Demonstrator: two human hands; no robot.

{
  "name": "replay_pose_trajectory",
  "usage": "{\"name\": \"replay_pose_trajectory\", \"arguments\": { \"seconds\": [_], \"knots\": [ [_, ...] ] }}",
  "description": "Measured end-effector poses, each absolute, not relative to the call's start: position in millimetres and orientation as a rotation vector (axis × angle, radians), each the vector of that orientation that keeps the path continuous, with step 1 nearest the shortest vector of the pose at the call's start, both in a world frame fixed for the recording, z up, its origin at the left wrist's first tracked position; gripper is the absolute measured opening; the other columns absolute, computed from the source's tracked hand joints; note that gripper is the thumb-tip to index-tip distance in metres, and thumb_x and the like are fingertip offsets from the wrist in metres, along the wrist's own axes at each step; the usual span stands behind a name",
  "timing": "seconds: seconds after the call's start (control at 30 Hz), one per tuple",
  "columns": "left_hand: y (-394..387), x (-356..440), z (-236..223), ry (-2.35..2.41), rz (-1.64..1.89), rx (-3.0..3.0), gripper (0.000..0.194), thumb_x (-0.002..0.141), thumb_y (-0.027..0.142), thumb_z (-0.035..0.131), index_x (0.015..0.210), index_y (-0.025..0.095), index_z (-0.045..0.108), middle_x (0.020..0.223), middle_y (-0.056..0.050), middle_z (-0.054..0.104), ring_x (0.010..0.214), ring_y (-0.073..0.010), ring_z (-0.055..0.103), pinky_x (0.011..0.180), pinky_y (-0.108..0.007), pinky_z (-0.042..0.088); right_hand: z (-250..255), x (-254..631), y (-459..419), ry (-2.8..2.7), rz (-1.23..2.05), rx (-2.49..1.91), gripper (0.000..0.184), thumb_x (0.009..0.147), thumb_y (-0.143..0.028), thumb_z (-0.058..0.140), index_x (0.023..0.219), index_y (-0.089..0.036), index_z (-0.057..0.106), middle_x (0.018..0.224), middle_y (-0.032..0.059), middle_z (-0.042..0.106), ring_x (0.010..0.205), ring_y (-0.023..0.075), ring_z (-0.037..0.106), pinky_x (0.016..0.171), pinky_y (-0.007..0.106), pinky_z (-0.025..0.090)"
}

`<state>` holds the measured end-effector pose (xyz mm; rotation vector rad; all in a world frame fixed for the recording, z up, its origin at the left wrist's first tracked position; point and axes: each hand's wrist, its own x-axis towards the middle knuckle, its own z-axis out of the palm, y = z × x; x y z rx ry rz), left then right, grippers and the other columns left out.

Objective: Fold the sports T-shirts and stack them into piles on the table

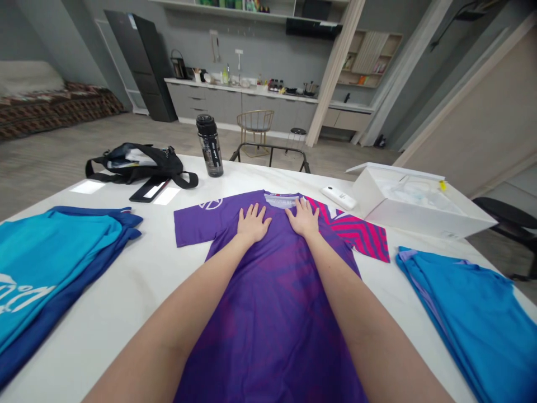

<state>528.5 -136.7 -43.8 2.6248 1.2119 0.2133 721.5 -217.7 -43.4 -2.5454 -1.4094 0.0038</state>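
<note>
A purple T-shirt [272, 291] with a pink-striped sleeve on the right lies spread on the white table [155, 280], its collar toward the far edge. My left hand [253, 224] rests flat on its upper chest, left of the neckline, fingers spread. On the other side of the neckline, my right hand [304, 217] presses flat on the cloth with its fingers apart. Neither hand grips anything. The shirt's lower part runs between my forearms and out of view at the bottom.
Blue shirts [62, 246] lie at the left, and another blue garment [474, 313] at the right. Along the far side are a black bag [138, 162], a water bottle [210, 146], a white remote-like device [339, 197] and an open white box [419, 198]. A chair [271, 150] stands behind.
</note>
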Motion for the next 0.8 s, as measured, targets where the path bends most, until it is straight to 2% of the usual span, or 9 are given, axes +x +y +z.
{"name": "replay_pose_trajectory", "arguments": {
  "seconds": [0.1, 0.17, 0.23, 0.3, 0.37, 0.47, 0.57, 0.67, 0.8],
  "knots": [
    [-130.2, 528.8, -53.8, 1.221, 0.234, 2.622, 0.069, 0.099, 0.064, 0.023, 0.159, 0.031, 0.035, 0.168, -0.007, 0.024, 0.157, -0.0294, 0.018, 0.126, -0.060, 0.008, -40.9, 716.1, -223.6, -1.293, -0.194, -2.528, 0.067, 0.102, -0.059, 0.028, 0.146, -0.015, 0.052, 0.154, 0.0189, 0.047, 0.142, 0.0370, 0.036, 0.118, 0.059, 0.020],
    [-125.6, 526.9, -54.4, 1.223, 0.216, 2.626, 0.071, 0.099, 0.066, 0.022, 0.160, 0.031, 0.035, 0.168, -0.006, 0.024, 0.157, -0.0290, 0.017, 0.126, -0.060, 0.008, -38.7, 714.3, -227.5, -1.290, -0.197, -2.522, 0.062, 0.103, -0.054, 0.027, 0.133, -0.013, 0.063, 0.141, 0.0221, 0.057, 0.133, 0.0379, 0.045, 0.113, 0.055, 0.029],
    [-124.3, 525.3, -51.7, 1.222, 0.193, 2.634, 0.072, 0.099, 0.065, 0.022, 0.160, 0.029, 0.034, 0.169, -0.007, 0.024, 0.157, -0.0293, 0.017, 0.126, -0.060, 0.008, -36.2, 714.6, -232.5, -1.345, -0.136, -2.509, 0.061, 0.104, -0.053, 0.027, 0.126, -0.014, 0.067, 0.134, 0.0215, 0.061, 0.127, 0.0368, 0.050, 0.109, 0.051, 0.035],
    [-127.9, 523.9, -47.9, 1.201, 0.206, 2.666, 0.071, 0.101, 0.063, 0.023, 0.160, 0.026, 0.036, 0.168, -0.009, 0.024, 0.156, -0.0299, 0.019, 0.126, -0.059, 0.009, -34.3, 715.6, -239.6, -1.399, -0.092, -2.480, 0.061, 0.104, -0.055, 0.026, 0.131, -0.015, 0.064, 0.135, 0.0191, 0.062, 0.127, 0.0347, 0.051, 0.109, 0.047, 0.036],
    [-136.6, 522.3, -44.8, 1.168, 0.298, 2.731, 0.067, 0.103, 0.056, 0.024, 0.159, 0.024, 0.037, 0.168, -0.010, 0.026, 0.156, -0.0291, 0.021, 0.127, -0.057, 0.010, -33.6, 715.4, -248.9, -1.442, -0.062, -2.447, 0.063, 0.104, -0.056, 0.025, 0.141, -0.016, 0.057, 0.142, 0.0159, 0.059, 0.132, 0.0318, 0.049, 0.113, 0.045, 0.033],
    [-156.2, 520.7, -43.7, 1.135, 0.453, 2.802, 0.061, 0.104, 0.048, 0.024, 0.159, 0.025, 0.038, 0.167, -0.009, 0.028, 0.156, -0.0265, 0.022, 0.128, -0.054, 0.009, -35.5, 708.7, -265.1, -1.476, -0.050, -2.438, 0.065, 0.105, -0.055, 0.021, 0.150, -0.017, 0.048, 0.156, 0.0123, 0.048, 0.146, 0.0287, 0.037, 0.122, 0.047, 0.018],
    [-175.2, 520.4, -46.6, 1.149, 0.369, 2.750, 0.062, 0.104, 0.053, 0.024, 0.158, 0.027, 0.039, 0.166, -0.010, 0.030, 0.155, -0.0285, 0.024, 0.126, -0.057, 0.012, -39.3, 694.9, -280.6, -1.475, -0.049, -2.476, 0.068, 0.105, -0.054, 0.018, 0.155, -0.014, 0.043, 0.164, 0.0118, 0.035, 0.153, 0.0279, 0.023, 0.125, 0.051, 0.006],
    [-184.4, 518.4, -49.5, 1.173, 0.224, 2.684, 0.068, 0.102, 0.060, 0.022, 0.159, 0.027, 0.036, 0.167, -0.009, 0.027, 0.156, -0.0301, 0.022, 0.125, -0.062, 0.012, -42.1, 684.7, -294.8, -1.482, 0.071, -2.525, 0.071, 0.104, -0.059, 0.020, 0.158, -0.017, 0.037, 0.166, 0.0099, 0.031, 0.154, 0.0282, 0.022, 0.125, 0.054, 0.006],
    [-179.9, 509.3, -48.6, 1.202, 0.181, 2.685, 0.070, 0.101, 0.064, 0.019, 0.160, 0.031, 0.032, 0.168, -0.004, 0.025, 0.157, -0.0269, 0.019, 0.126, -0.057, 0.012, -41.6, 695.3, -314.3, -1.452, 0.167, -2.613, 0.072, 0.102, -0.066, 0.020, 0.162, -0.027, 0.029, 0.170, 0.0039, 0.021, 0.156, 0.0274, 0.015, 0.124, 0.056, 0.007]
  ]
}}
